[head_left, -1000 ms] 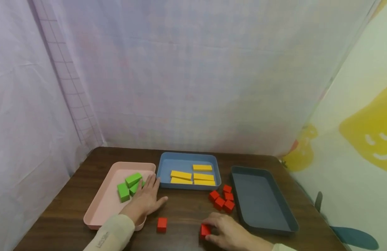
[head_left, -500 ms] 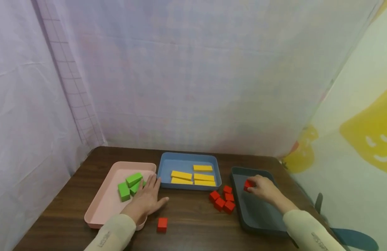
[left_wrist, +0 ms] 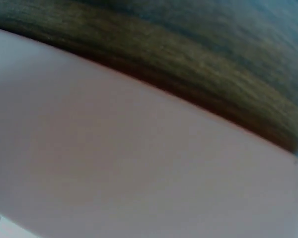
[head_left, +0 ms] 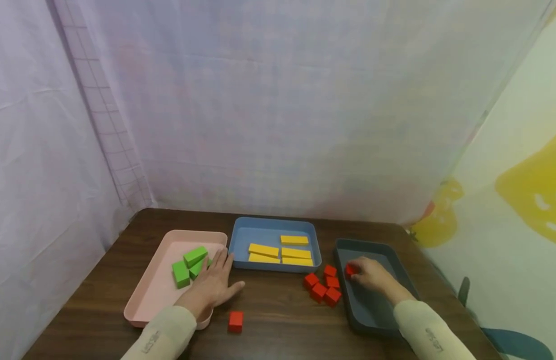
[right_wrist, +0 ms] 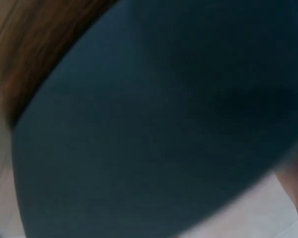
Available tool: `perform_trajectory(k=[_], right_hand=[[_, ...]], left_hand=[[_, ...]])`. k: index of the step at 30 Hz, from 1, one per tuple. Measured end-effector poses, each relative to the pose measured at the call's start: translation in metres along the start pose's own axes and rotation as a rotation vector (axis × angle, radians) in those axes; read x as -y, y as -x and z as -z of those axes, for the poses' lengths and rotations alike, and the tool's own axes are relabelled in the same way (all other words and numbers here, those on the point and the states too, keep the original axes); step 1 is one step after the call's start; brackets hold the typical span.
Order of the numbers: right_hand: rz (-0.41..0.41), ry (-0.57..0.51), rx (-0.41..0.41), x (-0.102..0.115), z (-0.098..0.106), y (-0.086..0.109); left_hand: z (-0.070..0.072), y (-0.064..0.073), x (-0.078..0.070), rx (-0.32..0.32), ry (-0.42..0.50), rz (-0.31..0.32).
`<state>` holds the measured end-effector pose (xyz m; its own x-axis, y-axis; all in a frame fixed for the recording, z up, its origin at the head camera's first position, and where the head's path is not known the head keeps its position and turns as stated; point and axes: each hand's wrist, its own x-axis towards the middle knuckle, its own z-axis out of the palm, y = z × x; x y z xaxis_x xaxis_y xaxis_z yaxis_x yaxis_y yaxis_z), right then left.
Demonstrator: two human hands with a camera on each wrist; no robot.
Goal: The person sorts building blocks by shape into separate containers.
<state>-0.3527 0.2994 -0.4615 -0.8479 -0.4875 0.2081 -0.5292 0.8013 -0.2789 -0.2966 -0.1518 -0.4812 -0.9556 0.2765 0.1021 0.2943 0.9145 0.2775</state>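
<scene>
In the head view my right hand [head_left: 371, 274] pinches a red cube [head_left: 351, 270] inside the dark grey tray [head_left: 372, 315], close to its left wall. Fingers cover part of that cube. My left hand [head_left: 211, 285] lies with straight, spread fingers over the right rim of the pink tray [head_left: 144, 295]. Its fingertips are right by several green blocks [head_left: 180, 274] in that tray. A single red cube [head_left: 235, 321] stands on the table, to the right of the left wrist. Just left of the grey tray is a cluster of several red cubes [head_left: 318, 292].
A blue tray [head_left: 255, 227] with several flat yellow blocks [head_left: 297, 253] stands at the back middle. All trays rest on a dark brown wooden table [head_left: 278, 320]. A pale curtain [head_left: 278, 125] hangs behind, and a wall with yellow fruit pictures [head_left: 536, 185] rises at right.
My right hand has carried a red cube from the table's front middle into the grey tray, then shifted slightly left and lower there. The left hand has kept its place on the pink tray.
</scene>
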Motion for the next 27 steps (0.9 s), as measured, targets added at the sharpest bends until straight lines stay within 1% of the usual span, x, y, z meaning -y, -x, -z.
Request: perform_trajectory(k=[5, 10, 12, 14, 17, 20, 22, 25, 27], right_hand=[[-0.029, -0.014, -0.03, 0.0, -0.002, -0.001], [-0.08, -0.05, -0.009, 0.0, -0.001, 0.0], [-0.087, -0.05, -0.009, 0.001, 0.002, 0.001], [-0.084, -0.038, -0.028, 0.003, 0.006, 0.002], [-0.079, -0.046, -0.077, 0.008, 0.015, 0.001], [-0.08, -0.082, -0.117, 0.018, 0.024, -0.004], [-0.085, -0.102, -0.128, 0.029, 0.029, -0.008], [-0.1, -0.123, -0.118, 0.05, 0.031, -0.016], [-0.092, -0.139, -0.102, 0.066, 0.029, -0.022]], left_hand=[[0.004, 0.001, -0.005, 0.014, 0.004, 0.009], [0.005, 0.001, -0.006, 0.014, 0.002, 0.015], [0.005, 0.002, -0.005, 0.013, 0.008, 0.014], [0.005, 0.002, -0.005, 0.017, 0.003, 0.013], [0.004, 0.002, -0.003, 0.017, 0.005, 0.012], [0.005, 0.001, -0.003, 0.025, 0.003, 0.016], [0.006, 0.001, -0.004, 0.027, 0.003, 0.018], [0.007, 0.001, -0.005, 0.033, 0.002, 0.017], [0.007, 0.002, -0.005, 0.035, 0.0, 0.015]])
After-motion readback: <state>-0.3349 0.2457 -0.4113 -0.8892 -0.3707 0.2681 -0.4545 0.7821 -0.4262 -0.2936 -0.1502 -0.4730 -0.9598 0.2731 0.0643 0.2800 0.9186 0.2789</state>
